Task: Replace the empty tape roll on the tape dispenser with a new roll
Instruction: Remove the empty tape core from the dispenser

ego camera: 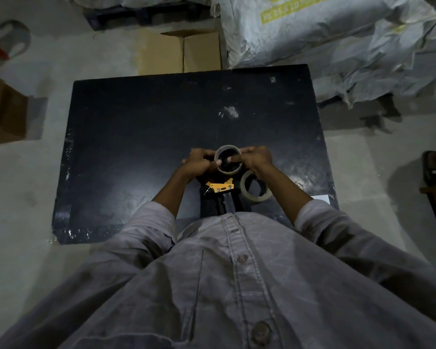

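A person bent over a black table (136,134) works the empty roll (228,159), a bare cardboard ring, at the far end of the tape dispenser (219,188). The left hand (202,161) and right hand (256,158) are both closed around the ring, thumbs pressed to its near rim. It probably comes free best with an even pull from both sides, kept square to the hub. The new roll (256,187) lies flat just right of the dispenser, partly under the right wrist.
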A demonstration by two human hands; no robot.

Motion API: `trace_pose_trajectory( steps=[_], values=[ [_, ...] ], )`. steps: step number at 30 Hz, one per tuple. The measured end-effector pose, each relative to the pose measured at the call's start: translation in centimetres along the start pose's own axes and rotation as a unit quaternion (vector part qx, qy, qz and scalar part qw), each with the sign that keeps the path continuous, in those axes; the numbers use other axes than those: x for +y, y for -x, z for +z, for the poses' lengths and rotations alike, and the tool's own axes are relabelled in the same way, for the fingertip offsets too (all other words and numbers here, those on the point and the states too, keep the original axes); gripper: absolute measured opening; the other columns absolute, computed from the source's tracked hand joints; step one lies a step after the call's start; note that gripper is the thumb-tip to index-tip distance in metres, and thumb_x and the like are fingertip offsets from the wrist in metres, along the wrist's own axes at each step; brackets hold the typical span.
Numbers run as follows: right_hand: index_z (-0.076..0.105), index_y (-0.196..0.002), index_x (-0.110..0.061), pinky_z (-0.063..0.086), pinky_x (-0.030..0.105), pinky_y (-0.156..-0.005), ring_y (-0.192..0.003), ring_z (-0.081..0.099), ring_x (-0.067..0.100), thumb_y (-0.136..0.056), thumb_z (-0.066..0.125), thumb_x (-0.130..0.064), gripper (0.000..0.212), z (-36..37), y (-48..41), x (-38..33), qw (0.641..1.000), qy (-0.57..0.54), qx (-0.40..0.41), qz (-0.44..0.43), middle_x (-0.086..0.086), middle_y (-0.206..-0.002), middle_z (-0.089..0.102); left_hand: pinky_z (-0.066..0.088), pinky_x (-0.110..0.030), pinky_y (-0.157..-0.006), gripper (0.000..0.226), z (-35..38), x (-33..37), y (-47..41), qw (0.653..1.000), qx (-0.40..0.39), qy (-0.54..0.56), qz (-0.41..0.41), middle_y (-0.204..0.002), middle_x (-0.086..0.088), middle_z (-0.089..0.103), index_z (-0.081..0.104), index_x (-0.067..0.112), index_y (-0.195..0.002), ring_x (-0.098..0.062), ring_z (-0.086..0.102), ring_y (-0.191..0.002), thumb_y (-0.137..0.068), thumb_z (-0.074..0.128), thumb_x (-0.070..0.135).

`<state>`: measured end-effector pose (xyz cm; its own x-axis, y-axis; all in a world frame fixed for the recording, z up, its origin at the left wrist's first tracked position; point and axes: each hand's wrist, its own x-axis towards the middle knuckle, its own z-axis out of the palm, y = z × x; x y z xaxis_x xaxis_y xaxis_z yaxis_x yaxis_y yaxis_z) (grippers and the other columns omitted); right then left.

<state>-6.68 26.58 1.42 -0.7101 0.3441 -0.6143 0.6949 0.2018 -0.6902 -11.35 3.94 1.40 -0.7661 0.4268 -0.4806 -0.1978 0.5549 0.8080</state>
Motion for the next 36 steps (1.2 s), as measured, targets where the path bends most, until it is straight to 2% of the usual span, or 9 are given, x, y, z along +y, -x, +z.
trace_pose_trajectory(
  steps=[8,11,14,16,22,26,30,32,36],
  values=[
    [0.087,-0.099,-0.016,0.071,0.042,-0.088,-0.092,0.084,0.020,-0.067,0.108,-0.025,0.040,0.2,0.3,-0.5,1.000,0.023,0.018,-0.010,0.003,-0.097,0.086,0.052,-0.030,-0.091,0.027,-0.3,-0.1,0.7,0.998,-0.006,-0.047,0.045,-0.110,0.006,0.078,0.081,0.009,-0.129,-0.010,0.071,-0.104,-0.103,0.082,0.013],
    [0.085,-0.100,-0.021,0.071,0.037,-0.084,-0.090,0.083,0.017,-0.074,0.104,-0.024,0.032,0.0,0.4,-0.7,0.997,0.059,0.031,-0.041,0.003,-0.099,0.086,0.057,-0.023,-0.090,0.032,-0.5,0.6,1.0,0.998,-0.010,-0.014,0.067,-0.115,0.001,0.077,0.077,0.005,-0.131,-0.003,0.073,-0.102,-0.100,0.083,0.008],
    [0.087,-0.108,-0.020,0.067,0.031,-0.076,-0.088,0.082,0.015,-0.078,0.102,-0.028,0.035,-0.6,0.7,-0.9,0.993,0.083,0.023,-0.077,0.001,-0.099,0.086,0.062,-0.037,-0.104,0.044,-0.9,2.1,1.1,0.995,-0.005,-0.002,0.098,-0.128,-0.010,0.077,0.076,0.009,-0.139,-0.022,0.074,-0.122,-0.096,0.087,0.008],
    [0.088,-0.113,-0.017,0.067,0.029,-0.076,-0.091,0.084,0.016,-0.077,0.103,-0.030,0.041,-1.1,1.2,-0.5,0.997,0.028,-0.007,-0.074,-0.001,-0.099,0.087,0.060,-0.045,-0.111,0.047,-1.6,2.7,0.6,0.993,-0.012,-0.023,0.118,-0.132,-0.011,0.078,0.075,0.010,-0.143,-0.029,0.072,-0.128,-0.097,0.086,0.007],
    [0.077,-0.138,-0.012,0.068,0.036,-0.093,-0.111,0.084,0.023,-0.085,0.099,-0.022,0.058,-3.0,2.1,0.9,0.980,-0.159,-0.087,-0.083,0.007,-0.123,0.085,0.060,-0.049,-0.116,0.047,-1.2,2.3,0.8,0.997,0.014,0.017,0.079,-0.139,-0.011,0.076,0.071,0.008,-0.147,-0.023,0.072,-0.133,-0.102,0.084,0.012],
    [0.077,-0.134,-0.012,0.068,0.037,-0.097,-0.109,0.084,0.019,-0.087,0.098,-0.028,0.054,-4.2,2.4,0.5,0.973,-0.206,-0.046,-0.092,0.007,-0.123,0.084,0.059,-0.056,-0.117,0.039,0.1,2.2,0.6,0.995,0.037,0.038,0.086,-0.137,0.004,0.079,0.077,0.023,-0.141,-0.016,0.073,-0.132,-0.103,0.083,0.026],
    [0.080,-0.125,-0.009,0.070,0.037,-0.089,-0.097,0.083,0.016,-0.093,0.093,-0.029,0.040,-5.2,2.3,-0.6,0.959,-0.267,0.019,-0.093,0.006,-0.118,0.084,0.056,-0.061,-0.117,0.046,0.7,2.3,-0.6,0.996,0.055,0.026,0.072,-0.140,0.016,0.076,0.076,0.046,-0.139,-0.013,0.069,-0.139,-0.095,0.078,0.060],
    [0.080,-0.122,-0.012,0.070,0.043,-0.092,-0.108,0.084,0.026,-0.092,0.094,-0.034,0.039,-5.7,2.1,-0.5,0.953,-0.290,0.045,-0.079,0.009,-0.121,0.084,0.060,-0.062,-0.112,0.050,1.1,2.1,-0.9,0.994,0.081,0.034,0.070,-0.136,0.017,0.077,0.078,0.044,-0.135,-0.014,0.072,-0.133,-0.090,0.078,0.064],
    [0.078,-0.120,-0.011,0.071,0.038,-0.085,-0.083,0.080,0.014,-0.095,0.091,-0.034,0.037,-5.8,1.2,1.4,0.953,-0.278,0.114,-0.033,0.002,-0.102,0.081,0.064,-0.054,-0.106,0.048,2.2,1.0,-0.2,0.981,0.163,0.021,0.098,-0.124,0.014,0.081,0.084,0.032,-0.124,-0.013,0.076,-0.122,-0.087,0.074,0.060]
  ],
)
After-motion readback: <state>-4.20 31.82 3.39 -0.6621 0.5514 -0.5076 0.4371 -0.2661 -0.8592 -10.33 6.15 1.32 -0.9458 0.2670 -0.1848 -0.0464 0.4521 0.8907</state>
